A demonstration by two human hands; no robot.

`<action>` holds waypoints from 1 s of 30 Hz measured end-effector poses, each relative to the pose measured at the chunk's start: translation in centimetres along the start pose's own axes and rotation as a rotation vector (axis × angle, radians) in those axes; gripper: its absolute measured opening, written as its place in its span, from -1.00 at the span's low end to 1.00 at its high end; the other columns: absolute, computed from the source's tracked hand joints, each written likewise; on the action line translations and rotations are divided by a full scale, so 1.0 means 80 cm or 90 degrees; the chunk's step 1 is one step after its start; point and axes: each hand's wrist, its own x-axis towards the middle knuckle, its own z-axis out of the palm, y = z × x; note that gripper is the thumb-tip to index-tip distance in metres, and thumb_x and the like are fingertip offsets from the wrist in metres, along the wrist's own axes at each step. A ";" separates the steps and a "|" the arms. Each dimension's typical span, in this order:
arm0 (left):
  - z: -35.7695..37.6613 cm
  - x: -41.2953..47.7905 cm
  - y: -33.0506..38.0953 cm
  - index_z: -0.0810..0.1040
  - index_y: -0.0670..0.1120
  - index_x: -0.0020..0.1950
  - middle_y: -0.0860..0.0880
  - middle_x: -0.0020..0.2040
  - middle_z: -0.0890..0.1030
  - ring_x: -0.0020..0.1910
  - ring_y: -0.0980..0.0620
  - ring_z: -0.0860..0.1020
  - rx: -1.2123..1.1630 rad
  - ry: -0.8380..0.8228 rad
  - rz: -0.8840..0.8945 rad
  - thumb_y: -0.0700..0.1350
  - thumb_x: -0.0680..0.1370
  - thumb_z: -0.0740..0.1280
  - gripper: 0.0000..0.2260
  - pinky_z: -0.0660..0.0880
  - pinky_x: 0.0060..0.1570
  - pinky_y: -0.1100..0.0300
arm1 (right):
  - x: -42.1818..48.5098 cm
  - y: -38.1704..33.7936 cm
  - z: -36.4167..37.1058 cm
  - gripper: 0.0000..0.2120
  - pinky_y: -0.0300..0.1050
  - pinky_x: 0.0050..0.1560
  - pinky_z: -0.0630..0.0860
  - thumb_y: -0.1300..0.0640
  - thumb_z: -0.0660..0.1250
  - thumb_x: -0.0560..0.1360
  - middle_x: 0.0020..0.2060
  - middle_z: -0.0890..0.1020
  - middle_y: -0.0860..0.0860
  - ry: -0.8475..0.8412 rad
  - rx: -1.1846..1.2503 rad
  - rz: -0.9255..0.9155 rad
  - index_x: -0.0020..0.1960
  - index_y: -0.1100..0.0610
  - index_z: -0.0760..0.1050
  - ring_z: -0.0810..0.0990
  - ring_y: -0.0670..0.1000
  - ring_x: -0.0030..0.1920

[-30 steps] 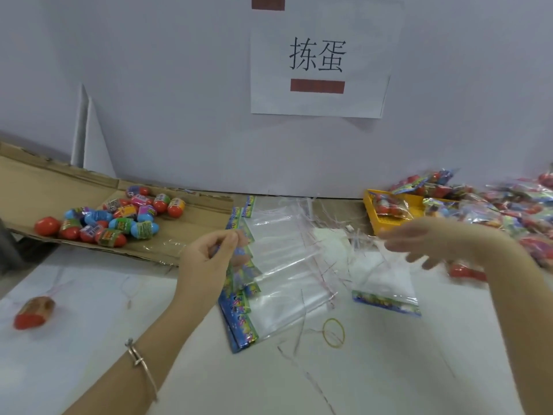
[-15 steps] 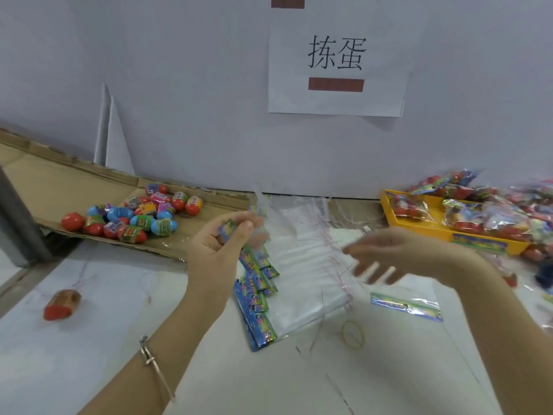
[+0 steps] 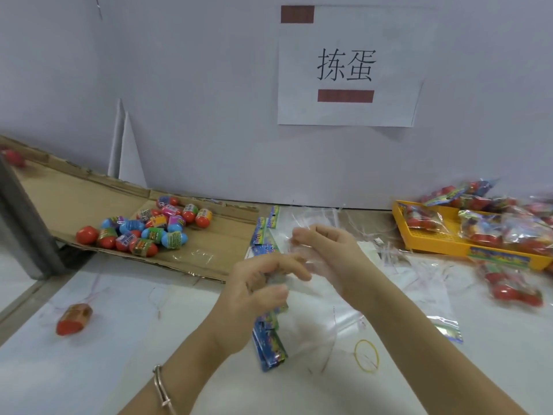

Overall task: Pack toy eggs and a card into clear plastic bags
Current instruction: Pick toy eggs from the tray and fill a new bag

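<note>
The clear bag (image 3: 311, 266) is hanging between the two hands just above the stack of bags (image 3: 270, 350). Its film is thin, glossy and nearly invisible, and it is crumpling where it is gripped. The left hand (image 3: 257, 298) is pinching its near left edge with curled fingers, and the right hand (image 3: 327, 250) is curling round the far side, seemingly pinching the film to part the mouth. The bag is running crosswise from hand to hand, while the stack's bright printed card strip is running from far to near beneath. The toy eggs (image 3: 143, 229), smooth, hard and label-wrapped, are lying on corrugated cardboard (image 3: 83, 199) to the far left, nearer the left hand. A yellow slotted tray (image 3: 449, 250) of filled bags is sitting far right.
</note>
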 end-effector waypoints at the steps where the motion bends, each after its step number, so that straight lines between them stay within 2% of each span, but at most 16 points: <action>1: 0.000 0.006 0.001 0.69 0.12 -0.01 0.10 0.05 0.69 0.14 0.08 0.61 -0.050 0.006 -0.033 0.12 0.31 0.38 -0.70 0.47 0.18 0.20 | -0.001 0.001 0.002 -0.84 -0.11 -0.14 0.57 0.13 0.41 0.45 -0.28 0.62 0.06 0.034 0.028 -0.019 -0.28 0.16 0.55 0.59 0.06 -0.22; 2: 0.001 0.011 0.002 0.70 0.09 0.01 0.06 0.01 0.71 0.10 0.05 0.64 -0.088 0.033 -0.080 0.21 0.25 0.44 -0.61 0.50 0.17 0.13 | -0.002 0.001 0.005 -0.83 -0.13 -0.17 0.55 0.15 0.39 0.47 -0.28 0.63 0.06 0.069 0.038 -0.035 -0.28 0.15 0.55 0.58 0.04 -0.23; 3: 0.002 0.015 0.001 0.71 0.01 0.02 0.01 -0.05 0.72 0.02 0.04 0.67 -0.113 0.063 -0.136 0.19 0.18 0.49 -0.52 0.53 0.11 0.07 | -0.003 0.003 0.009 -0.83 -0.08 -0.16 0.53 0.15 0.38 0.49 -0.27 0.62 0.06 0.105 0.038 -0.047 -0.26 0.16 0.54 0.58 0.06 -0.22; 5: 0.009 0.020 -0.001 0.65 -0.12 0.14 -0.04 -0.08 0.71 -0.07 0.08 0.69 -0.103 0.113 -0.206 0.02 0.21 0.49 -0.47 0.58 0.00 0.13 | -0.006 0.005 0.018 -0.83 0.02 -0.10 0.54 0.14 0.37 0.51 -0.26 0.59 0.08 0.164 0.030 -0.068 -0.23 0.18 0.52 0.57 0.08 -0.20; 6: 0.014 0.017 -0.001 0.64 -0.05 0.17 -0.02 -0.02 0.71 -0.01 0.08 0.68 -0.065 0.109 -0.196 0.01 0.24 0.51 -0.49 0.58 0.02 0.16 | -0.009 0.006 0.022 -0.82 0.02 -0.11 0.54 0.12 0.36 0.51 -0.28 0.57 0.07 0.184 0.017 -0.079 -0.22 0.18 0.51 0.56 0.05 -0.23; 8: 0.023 0.010 0.002 0.67 0.13 0.08 -0.02 0.02 0.71 0.05 -0.02 0.66 -0.008 0.115 -0.169 0.08 0.29 0.56 -0.63 0.60 0.05 0.08 | -0.012 0.006 0.029 -0.81 -0.11 -0.19 0.53 0.09 0.37 0.50 -0.33 0.55 0.01 0.202 -0.016 -0.090 -0.24 0.16 0.50 0.54 -0.05 -0.30; 11: 0.026 0.010 0.003 0.72 0.11 -0.02 -0.04 -0.07 0.73 -0.02 -0.03 0.69 -0.046 0.203 -0.128 0.04 0.37 0.47 -0.80 0.60 0.03 0.16 | -0.013 -0.004 0.024 -0.86 -0.22 -0.20 0.46 0.09 0.37 0.47 -0.34 0.57 -0.04 0.192 -0.023 -0.082 -0.22 0.14 0.52 0.54 -0.12 -0.31; 14: 0.019 0.015 0.007 0.75 0.01 -0.13 -0.10 -0.13 0.73 -0.11 -0.04 0.70 -0.137 0.259 -0.147 0.02 0.31 0.44 -0.80 0.61 -0.11 0.24 | -0.015 -0.022 0.005 -0.87 -0.11 -0.03 0.47 0.06 0.41 0.40 -0.28 0.65 -0.04 0.152 -0.026 -0.099 -0.21 0.13 0.56 0.62 -0.09 -0.22; 16: 0.013 0.016 0.010 0.75 -0.02 -0.20 -0.13 -0.17 0.72 -0.18 -0.06 0.71 -0.159 0.277 -0.162 0.04 0.23 0.49 -0.78 0.61 -0.17 0.22 | -0.020 -0.031 -0.004 -0.76 -0.08 0.03 0.46 -0.04 0.46 0.26 -0.27 0.68 -0.03 0.100 -0.057 -0.123 -0.24 0.13 0.56 0.65 -0.08 -0.20; 19: 0.009 0.018 0.008 0.74 -0.04 -0.25 -0.14 -0.20 0.72 -0.22 -0.09 0.70 -0.163 0.312 -0.170 0.06 0.16 0.52 -0.75 0.62 -0.20 0.20 | -0.025 -0.036 -0.010 -0.67 -0.10 -0.04 0.52 -0.12 0.46 0.19 -0.27 0.70 0.03 0.053 -0.089 -0.146 -0.23 0.12 0.58 0.66 -0.01 -0.22; 24: 0.012 0.018 0.015 0.74 -0.02 -0.15 -0.12 -0.10 0.72 -0.17 -0.09 0.71 -0.292 0.283 -0.145 0.01 0.23 0.50 -0.76 0.62 -0.22 0.20 | -0.026 -0.029 -0.004 -0.75 -0.16 -0.34 0.58 0.02 0.42 0.35 -0.30 0.68 0.05 0.075 0.009 -0.155 -0.12 0.17 0.51 0.66 0.03 -0.34; 26: 0.014 0.017 0.016 0.74 -0.04 -0.18 -0.10 -0.16 0.72 -0.20 -0.07 0.71 -0.226 0.318 -0.130 -0.03 0.27 0.50 -0.82 0.61 -0.23 0.23 | -0.025 -0.021 0.002 -0.82 -0.17 -0.30 0.57 0.09 0.44 0.41 -0.26 0.67 -0.04 0.164 -0.047 -0.184 -0.04 0.07 0.49 0.65 -0.06 -0.28; 28: 0.015 0.014 0.016 0.71 -0.03 -0.20 -0.05 -0.24 0.72 -0.26 0.00 0.70 -0.080 0.389 -0.097 -0.05 0.32 0.48 -0.89 0.59 -0.24 0.29 | -0.027 -0.012 0.008 -0.76 -0.29 -0.22 0.52 0.11 0.47 0.43 -0.20 0.62 -0.10 0.291 -0.163 -0.258 0.00 -0.06 0.46 0.58 -0.18 -0.24; 29: 0.016 0.012 0.015 0.69 -0.01 -0.20 -0.03 -0.28 0.71 -0.29 0.04 0.68 -0.007 0.422 -0.078 -0.05 0.33 0.49 -0.90 0.57 -0.25 0.32 | -0.030 -0.010 0.012 -0.75 -0.33 -0.22 0.49 0.09 0.48 0.42 -0.19 0.59 -0.10 0.308 -0.198 -0.293 0.00 -0.08 0.46 0.56 -0.20 -0.24; 30: 0.015 0.010 0.014 0.68 -0.01 -0.20 -0.01 -0.31 0.69 -0.32 0.07 0.66 0.044 0.448 -0.065 -0.05 0.34 0.50 -0.91 0.55 -0.27 0.35 | -0.034 -0.009 0.016 -0.77 -0.34 -0.22 0.48 0.06 0.49 0.41 -0.20 0.59 -0.09 0.279 -0.218 -0.311 -0.02 -0.09 0.47 0.55 -0.19 -0.24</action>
